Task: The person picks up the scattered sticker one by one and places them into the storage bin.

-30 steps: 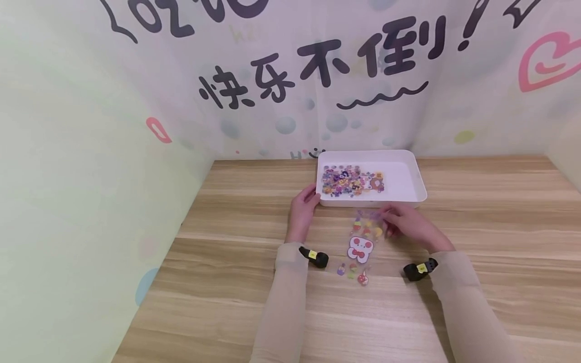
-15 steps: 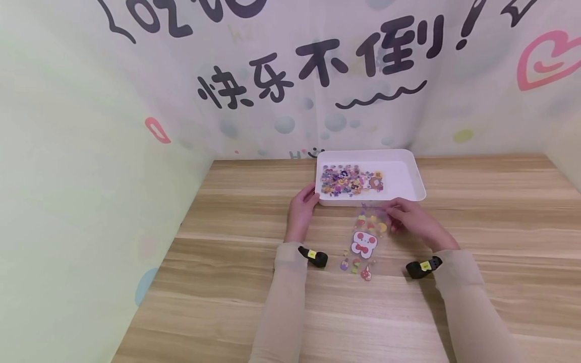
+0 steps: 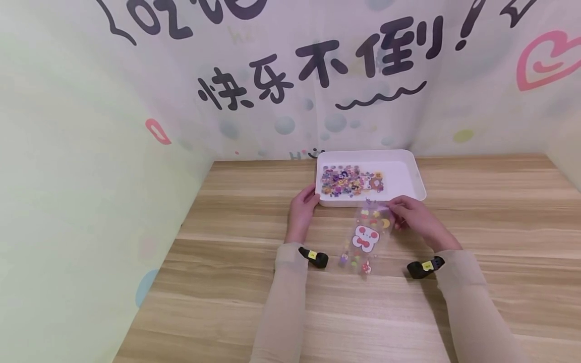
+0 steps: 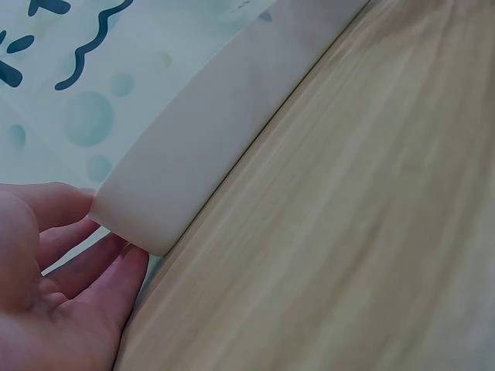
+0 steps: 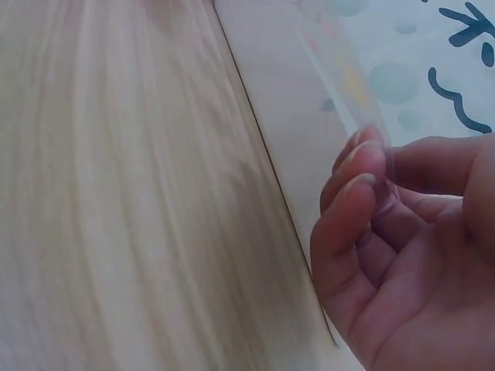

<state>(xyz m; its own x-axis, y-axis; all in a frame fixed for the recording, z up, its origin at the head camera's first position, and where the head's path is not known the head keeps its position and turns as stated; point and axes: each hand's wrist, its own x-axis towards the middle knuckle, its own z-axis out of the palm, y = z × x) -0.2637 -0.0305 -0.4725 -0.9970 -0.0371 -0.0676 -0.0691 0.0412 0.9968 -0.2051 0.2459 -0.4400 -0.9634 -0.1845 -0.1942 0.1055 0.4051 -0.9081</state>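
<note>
My right hand (image 3: 418, 218) pinches the upper right corner of a clear sticker sheet (image 3: 365, 239), printed with a white bunny-like figure and small fruit, moon and star pictures. The sheet hangs tilted in front of a white tray (image 3: 401, 176), its top overlapping the tray's front rim in the head view. In the right wrist view the thumb and curled fingers meet on the see-through sheet (image 5: 340, 66). At the tray's front left corner, my left hand (image 3: 301, 214) grips it, thumb by the rim and fingers around the corner (image 4: 147, 220).
Inside the tray's left half lie colourful sticker sheets (image 3: 341, 181), with a bear-printed piece (image 3: 374, 182) beside them. Behind the tray stands a lettered, patterned backdrop (image 3: 272, 121). A pale wall (image 3: 81, 201) borders the wooden table (image 3: 354, 322) on the left.
The right hand has risen slightly away and to the right with the sticker sheet, whose top now overlaps the tray's front edge. The left hand and tray stay put.
</note>
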